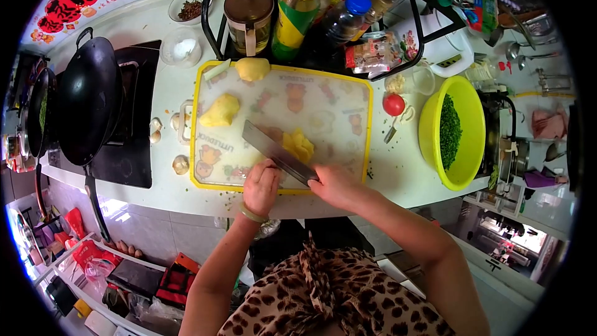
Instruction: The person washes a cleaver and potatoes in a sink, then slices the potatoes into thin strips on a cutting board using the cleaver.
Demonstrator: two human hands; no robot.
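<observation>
My right hand [336, 187] grips the handle of a broad kitchen knife [273, 151], its blade slanting up and left over the cutting board [323, 171]. My left hand [261, 185] is closed beside the blade at the board's near edge, fingers curled down. Whatever lies under those fingers is hidden. Just right of the blade is a small pile of yellow slices [300, 145], seemingly potato. Two peeled potatoes, one at the left [221, 110] and one at the top edge [252, 69], rest on the board. A pale strip [217, 71] lies near the upper one.
A yellow-green bowl [476, 134] of chopped greens stands right, near a tomato [393, 105]. Behind the board, a black rack [418, 25] holds bottles and jars. Left is a cooktop [137, 149] with a black wok [90, 100]. Garlic [181, 164] lies beside the board.
</observation>
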